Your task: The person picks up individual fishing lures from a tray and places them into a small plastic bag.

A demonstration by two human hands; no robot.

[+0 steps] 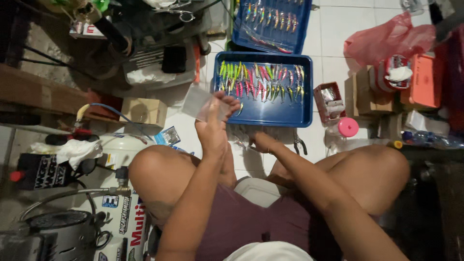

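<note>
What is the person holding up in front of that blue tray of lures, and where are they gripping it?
The left hand holds a small clear plastic bag, pinched at its right edge by the fingertips. The right hand is low near the floor; its hold cannot be told.

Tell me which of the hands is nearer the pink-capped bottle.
Right. The right hand is low by the floor, left of the pink-capped bottle; the left hand, holding a clear bag, is farther left.

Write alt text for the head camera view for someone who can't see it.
Seen from above, a seated person's left hand holds up a small clear plastic bag while the right hand reaches to the white tiled floor. Ahead lies a blue tray of colourful fishing lures.
</note>
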